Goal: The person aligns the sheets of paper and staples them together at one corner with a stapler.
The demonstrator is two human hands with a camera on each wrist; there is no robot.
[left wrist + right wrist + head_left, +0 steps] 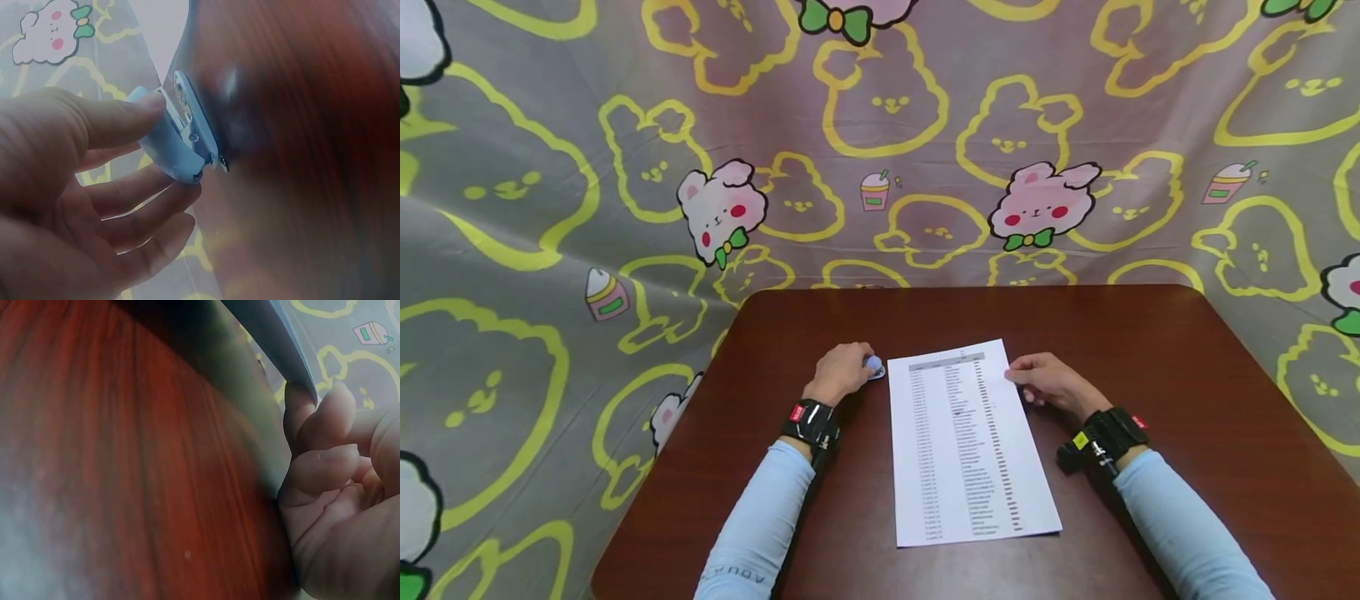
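A small light-blue stapler (874,365) is gripped by my left hand (838,372), at the upper left of a printed sheet of paper (940,467). In the left wrist view, the thumb lies on the stapler's (170,149) body and the fingers curl beneath it. Its mouth gapes, and the paper's corner (164,44) overlaps it in this view. At the paper's upper right edge, my right hand (1052,383) pinches the sheet between thumb and forefinger. The right wrist view shows the paper's edge (281,344) caught there, its other fingers curled under.
Everything lies over a dark reddish-brown wooden table (1210,375) with rounded corners. A grey cloth (820,225) with yellow outlines and cartoon animals hangs behind it and along the sides. Both wrists carry black strapped cameras.
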